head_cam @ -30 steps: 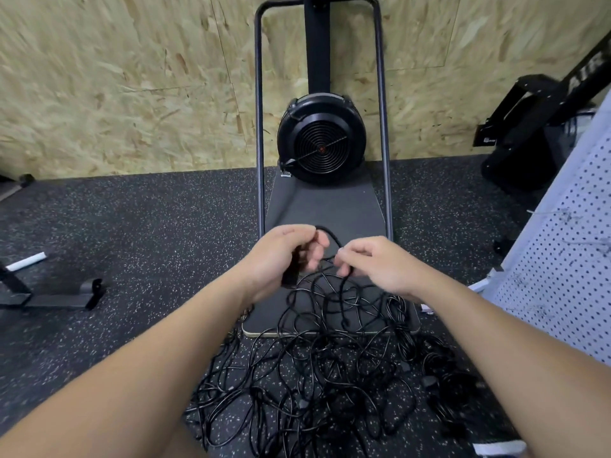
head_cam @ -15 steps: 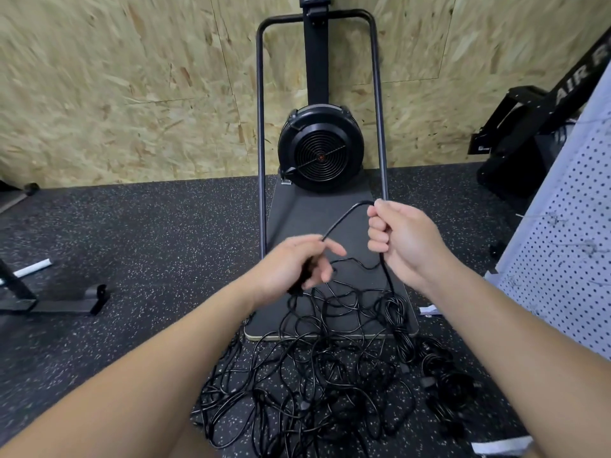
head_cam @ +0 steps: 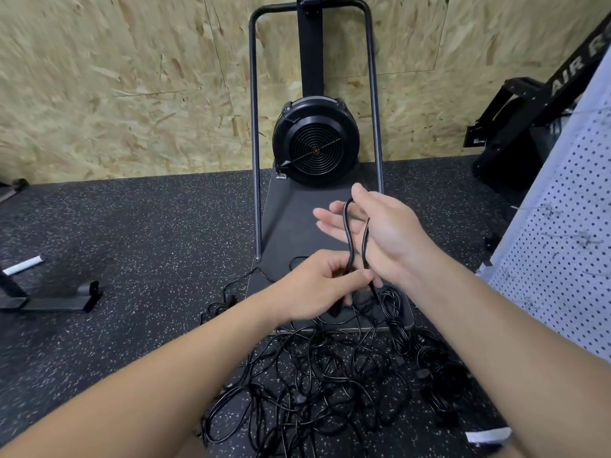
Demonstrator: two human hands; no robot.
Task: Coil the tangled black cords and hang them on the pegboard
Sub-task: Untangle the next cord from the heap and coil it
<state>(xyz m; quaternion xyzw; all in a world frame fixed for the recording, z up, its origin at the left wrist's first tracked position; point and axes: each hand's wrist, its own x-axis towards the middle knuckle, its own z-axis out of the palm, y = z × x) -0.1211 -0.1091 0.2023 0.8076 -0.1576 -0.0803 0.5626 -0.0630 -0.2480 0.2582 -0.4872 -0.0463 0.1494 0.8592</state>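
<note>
Left hand (head_cam: 325,287) pinched low in front, right hand (head_cam: 375,231) raised just above, fingers outstretched.

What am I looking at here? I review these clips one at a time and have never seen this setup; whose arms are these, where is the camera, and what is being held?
There is no machine: a person wears one camera on the head, looking forward and down, so the two bare arms are their own. The right hand is open, fingers straight, with a loop of black cord draped over it. The left hand pinches that cord just below. On the speckled floor lies a tangled pile of cords, partly on the base of a fan machine. The white pegboard stands at the right edge, with no cord visible on it.
</note>
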